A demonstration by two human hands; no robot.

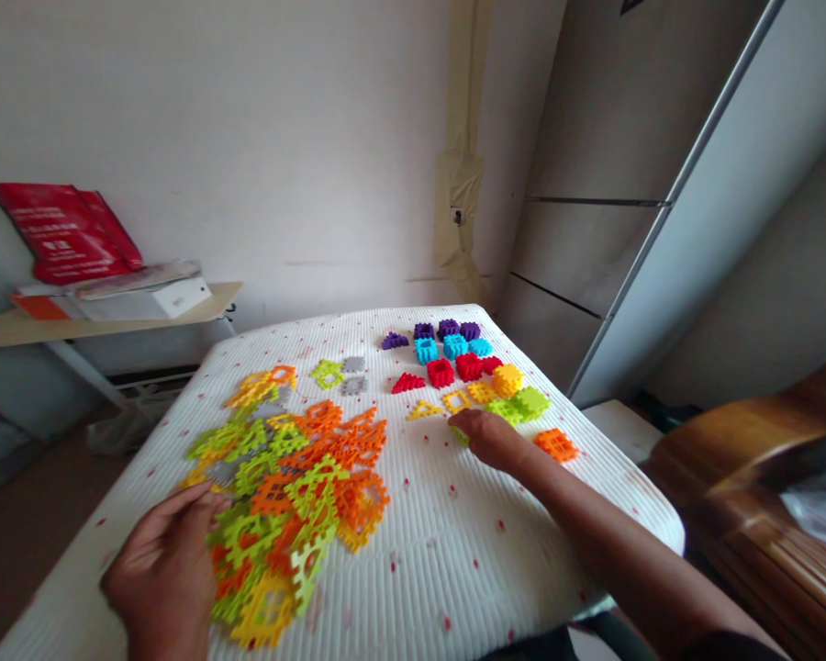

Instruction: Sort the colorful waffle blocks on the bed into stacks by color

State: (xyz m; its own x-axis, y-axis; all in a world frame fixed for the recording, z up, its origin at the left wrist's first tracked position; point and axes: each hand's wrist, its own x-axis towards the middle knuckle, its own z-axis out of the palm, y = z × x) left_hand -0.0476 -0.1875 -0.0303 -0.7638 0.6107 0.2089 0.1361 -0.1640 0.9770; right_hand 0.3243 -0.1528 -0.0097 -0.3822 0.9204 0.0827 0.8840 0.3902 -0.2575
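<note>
At the left edge of a mixed pile of plastic interlocking building pieces (317, 450), my left hand (169, 560) is closed, thumb and fingers together. What it pinches, if anything, I cannot make out; yellow and grey pieces lie by the fingertips. Farther right, my right hand (482, 436) reaches over the cloth with its fingers closed on a lime green interlocking piece (459, 437), mostly hidden beneath them. Just beyond it lie a yellow triangle piece (425, 410) and a yellow square frame piece (457, 400). A lime green stack (530, 402) stands beyond my right wrist.
Red pieces (440, 373), blue pieces (455, 346) and purple pieces (448, 328) stand in rows toward the back. Orange pieces (556, 445) lie beyond my right forearm. Grey pieces (353, 386) and a lime pentagon (327, 373) sit mid-table. A wooden chair (743, 459) is at right.
</note>
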